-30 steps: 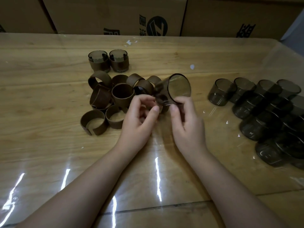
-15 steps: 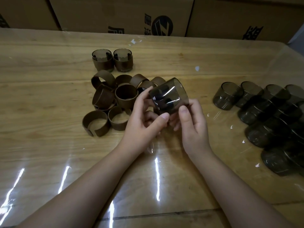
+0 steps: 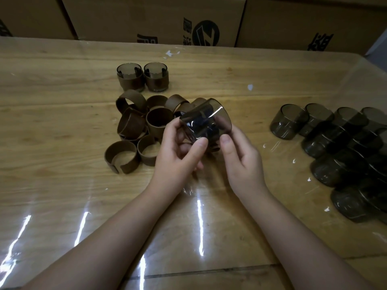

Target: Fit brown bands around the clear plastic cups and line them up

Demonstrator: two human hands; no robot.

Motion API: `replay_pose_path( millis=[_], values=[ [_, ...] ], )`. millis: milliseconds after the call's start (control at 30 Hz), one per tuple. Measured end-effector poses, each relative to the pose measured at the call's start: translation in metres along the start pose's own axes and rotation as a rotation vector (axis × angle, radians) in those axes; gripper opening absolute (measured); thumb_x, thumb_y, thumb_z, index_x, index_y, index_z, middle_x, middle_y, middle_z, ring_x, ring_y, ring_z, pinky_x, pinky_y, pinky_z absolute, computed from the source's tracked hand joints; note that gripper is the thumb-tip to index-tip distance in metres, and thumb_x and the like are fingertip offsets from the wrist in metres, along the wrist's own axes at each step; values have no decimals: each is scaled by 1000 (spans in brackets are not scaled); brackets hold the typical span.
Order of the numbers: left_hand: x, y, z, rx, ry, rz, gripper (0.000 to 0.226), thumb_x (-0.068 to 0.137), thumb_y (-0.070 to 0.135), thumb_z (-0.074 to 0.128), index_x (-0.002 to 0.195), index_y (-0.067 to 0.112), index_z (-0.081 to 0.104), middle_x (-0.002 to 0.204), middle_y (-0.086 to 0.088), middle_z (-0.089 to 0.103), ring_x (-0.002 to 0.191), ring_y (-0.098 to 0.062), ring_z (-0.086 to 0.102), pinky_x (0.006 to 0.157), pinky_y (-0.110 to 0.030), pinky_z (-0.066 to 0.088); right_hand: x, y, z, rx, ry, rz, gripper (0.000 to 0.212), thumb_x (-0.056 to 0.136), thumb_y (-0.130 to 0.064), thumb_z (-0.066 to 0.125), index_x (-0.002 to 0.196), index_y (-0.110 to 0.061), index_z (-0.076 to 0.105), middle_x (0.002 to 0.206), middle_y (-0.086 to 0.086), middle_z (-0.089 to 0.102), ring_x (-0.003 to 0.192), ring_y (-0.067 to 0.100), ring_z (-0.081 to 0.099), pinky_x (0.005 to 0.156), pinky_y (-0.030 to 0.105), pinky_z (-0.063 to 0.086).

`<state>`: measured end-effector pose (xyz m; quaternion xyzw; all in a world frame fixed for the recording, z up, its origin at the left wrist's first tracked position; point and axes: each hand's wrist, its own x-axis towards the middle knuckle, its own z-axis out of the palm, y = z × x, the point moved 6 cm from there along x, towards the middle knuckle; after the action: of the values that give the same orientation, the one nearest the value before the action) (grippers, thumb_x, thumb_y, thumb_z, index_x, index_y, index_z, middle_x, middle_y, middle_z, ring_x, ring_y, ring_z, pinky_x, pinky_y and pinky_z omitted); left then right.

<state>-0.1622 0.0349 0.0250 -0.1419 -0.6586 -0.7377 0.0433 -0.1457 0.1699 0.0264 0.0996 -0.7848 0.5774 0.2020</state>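
Both hands hold one smoky clear plastic cup tilted above the table's middle. My left hand grips its lower left side with thumb and fingers. My right hand grips its right side, thumb on the wall. A dark piece shows through the cup; whether it is a band I cannot tell. A pile of several loose brown bands lies left of the hands. Two cups with brown bands stand side by side behind the pile. Several bare cups lie on their sides at the right.
The wooden table has a glossy clear cover. Cardboard boxes line its far edge. The near edge of the table runs below my forearms.
The cup has been lifted and turned in my hands, from its mouth facing me to its side wall facing me. The camera has shifted slightly.
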Motion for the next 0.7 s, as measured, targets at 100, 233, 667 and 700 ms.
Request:
replay_pose_path(
  millis=[100, 233, 667, 700],
  values=[
    [0, 4, 0, 51, 12, 35, 61, 74, 40, 63, 127, 31, 36, 112, -4, 56, 62, -26, 57, 51, -21, 47, 1, 4, -2, 30, 16, 43, 40, 96, -25, 47, 133, -14, 56, 126, 4, 62, 116, 6, 58, 90, 13, 44],
    [1, 8, -1, 150, 30, 73, 67, 74, 35, 73, 129, 36, 35, 116, -7, 55, 68, -33, 56, 57, -40, 51, 2, 0, -5, 57, 101, 17, 37, 93, -15, 50, 128, -26, 55, 125, -4, 62, 117, 0, 57, 88, 11, 45],
    [-1, 4, -1, 161, 17, -32, 43, 67, 51, 63, 107, 42, 53, 92, 4, 68, 76, -27, 63, 58, -37, 48, 1, -9, -4, 75, 28, -61, 44, 96, -32, 43, 139, -22, 42, 144, -3, 50, 136, 7, 42, 111, 27, 34],
    [-1, 3, -1, 160, 12, -29, 44, 67, 51, 64, 108, 42, 53, 92, 9, 69, 77, -20, 64, 59, -33, 49, 2, -7, -4, 76, 12, -43, 48, 95, -35, 42, 140, -19, 43, 145, -3, 49, 137, 6, 41, 111, 24, 33]
  ],
)
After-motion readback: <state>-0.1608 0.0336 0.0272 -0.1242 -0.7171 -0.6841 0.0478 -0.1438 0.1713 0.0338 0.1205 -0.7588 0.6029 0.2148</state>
